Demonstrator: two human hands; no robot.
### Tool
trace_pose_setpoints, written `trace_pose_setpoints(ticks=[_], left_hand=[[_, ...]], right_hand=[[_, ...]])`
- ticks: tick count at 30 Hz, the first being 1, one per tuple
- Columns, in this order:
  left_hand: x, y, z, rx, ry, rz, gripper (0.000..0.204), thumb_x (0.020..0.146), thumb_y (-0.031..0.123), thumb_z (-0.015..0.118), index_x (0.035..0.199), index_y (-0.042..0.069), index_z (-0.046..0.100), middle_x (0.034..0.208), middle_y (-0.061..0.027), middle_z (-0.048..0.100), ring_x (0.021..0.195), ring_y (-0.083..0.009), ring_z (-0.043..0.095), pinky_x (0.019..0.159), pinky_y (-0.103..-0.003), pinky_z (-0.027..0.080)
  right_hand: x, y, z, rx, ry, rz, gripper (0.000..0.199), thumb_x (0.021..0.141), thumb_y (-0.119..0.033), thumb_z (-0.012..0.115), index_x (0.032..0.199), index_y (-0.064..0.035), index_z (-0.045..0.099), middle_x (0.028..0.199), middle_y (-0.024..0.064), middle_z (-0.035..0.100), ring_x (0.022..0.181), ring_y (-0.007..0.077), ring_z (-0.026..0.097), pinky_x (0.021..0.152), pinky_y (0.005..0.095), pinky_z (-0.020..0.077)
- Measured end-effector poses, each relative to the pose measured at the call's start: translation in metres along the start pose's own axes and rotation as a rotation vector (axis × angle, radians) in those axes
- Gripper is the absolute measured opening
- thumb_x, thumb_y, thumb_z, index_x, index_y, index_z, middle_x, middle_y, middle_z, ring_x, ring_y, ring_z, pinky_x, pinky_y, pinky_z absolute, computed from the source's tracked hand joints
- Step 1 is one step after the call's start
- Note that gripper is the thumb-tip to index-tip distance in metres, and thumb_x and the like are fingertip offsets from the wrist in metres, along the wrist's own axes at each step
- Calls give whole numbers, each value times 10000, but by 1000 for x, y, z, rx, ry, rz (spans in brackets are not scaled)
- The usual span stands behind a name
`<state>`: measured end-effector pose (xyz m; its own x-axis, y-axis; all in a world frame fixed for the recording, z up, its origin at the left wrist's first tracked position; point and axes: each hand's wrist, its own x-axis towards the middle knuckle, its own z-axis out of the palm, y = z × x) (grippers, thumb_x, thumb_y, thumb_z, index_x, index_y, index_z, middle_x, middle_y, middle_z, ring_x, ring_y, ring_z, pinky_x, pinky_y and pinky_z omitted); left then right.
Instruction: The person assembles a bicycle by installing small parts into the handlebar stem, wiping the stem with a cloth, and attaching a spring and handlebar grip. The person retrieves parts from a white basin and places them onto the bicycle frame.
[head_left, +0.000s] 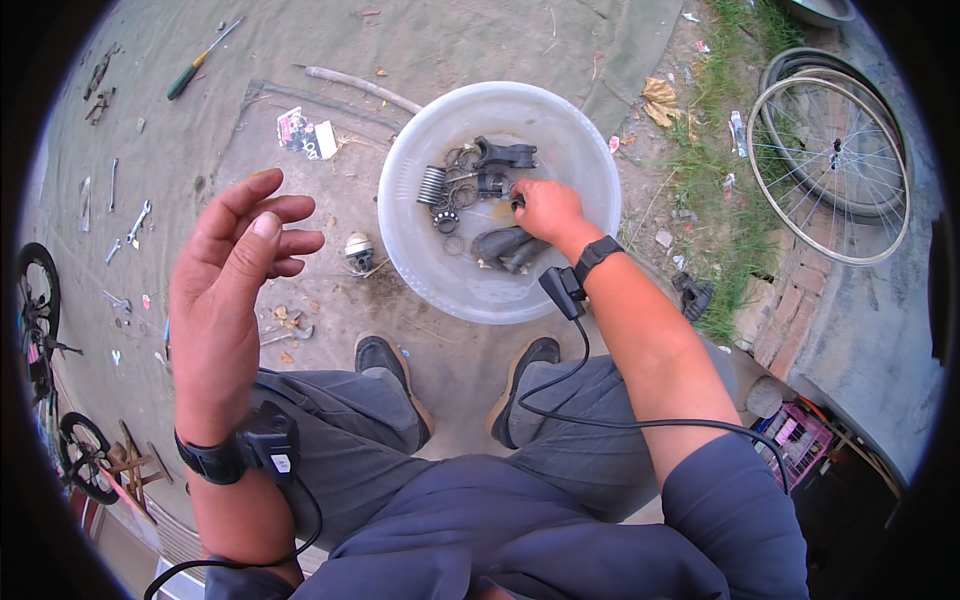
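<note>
A wide translucent white plastic basin (402,225) rests on the ground before my feet, with several dark metal parts lying in it. My right hand (548,212) reaches into the basin, its fingers pinched at a small dark part whose kind I cannot make out. Close to those fingertips lies a dark clamp-like piece (492,185). A coil spring (431,186), a bearing ring (445,221), a curved dark bracket (505,153) and a black boot-shaped piece (508,246) sit around it. Left of the basin, my left hand (240,255) hangs in the air, fingers loosely bent and apart, holding nothing.
A screwdriver (188,80), wrenches (140,220) and a white-topped round part (359,252) lie on the ground to the left. A stick (362,86) touches the basin's far side. Spoked wheels (835,165) lean at the right, beyond grass (735,200). Bicycle wheels (88,455) show far left.
</note>
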<state>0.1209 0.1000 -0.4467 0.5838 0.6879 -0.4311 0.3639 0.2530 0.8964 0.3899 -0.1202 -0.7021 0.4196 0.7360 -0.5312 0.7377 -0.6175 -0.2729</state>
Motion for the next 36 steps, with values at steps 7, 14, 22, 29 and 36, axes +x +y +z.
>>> trace_pose_setpoints(ticks=[7, 14, 22, 29, 36], left_hand=[[3, 1, 0, 7, -36, 4, 426, 1067, 208, 568, 1436, -2, 537, 1249, -129, 692, 1030, -165, 708, 870, -276, 520], [4, 2, 3, -34, -36, -13, 411, 1040, 172, 611, 1402, -16, 558, 1212, -113, 703, 1012, -160, 707, 855, -284, 512], [-10, 2, 16, -81, -73, -177, 406, 1015, 114, 657, 1385, -22, 562, 1196, -101, 706, 1013, -151, 698, 870, -286, 538], [-43, 29, 55, -297, -77, -231, 294, 989, 95, 708, 1243, -29, 627, 1063, -72, 719, 991, -121, 684, 864, -279, 555], [-121, 147, 35, -412, 78, -246, 173, 1010, 111, 680, 1134, 11, 612, 1018, -64, 717, 887, -133, 721, 739, -253, 543]], right_hand=[[10, 22, -3, 453, -101, 85, 217, 899, -109, 628, 1091, -79, 725, 962, 167, 753, 914, 326, 722, 808, 423, 557], [5, 12, -21, 499, -33, 9, 210, 900, -109, 651, 1058, -72, 784, 929, 174, 760, 845, 263, 732, 817, 370, 568], [-22, -62, -110, 840, -73, -64, 199, 951, -90, 691, 1115, -13, 772, 876, 20, 733, 754, 87, 649, 713, 266, 541], [-102, -159, -213, 836, 62, -257, 114, 894, -71, 744, 994, -16, 742, 890, 63, 744, 812, 145, 710, 730, 295, 561], [-202, -243, -330, 638, 182, -446, 87, 895, -86, 756, 936, -10, 746, 818, 101, 712, 768, 197, 697, 668, 330, 536]])
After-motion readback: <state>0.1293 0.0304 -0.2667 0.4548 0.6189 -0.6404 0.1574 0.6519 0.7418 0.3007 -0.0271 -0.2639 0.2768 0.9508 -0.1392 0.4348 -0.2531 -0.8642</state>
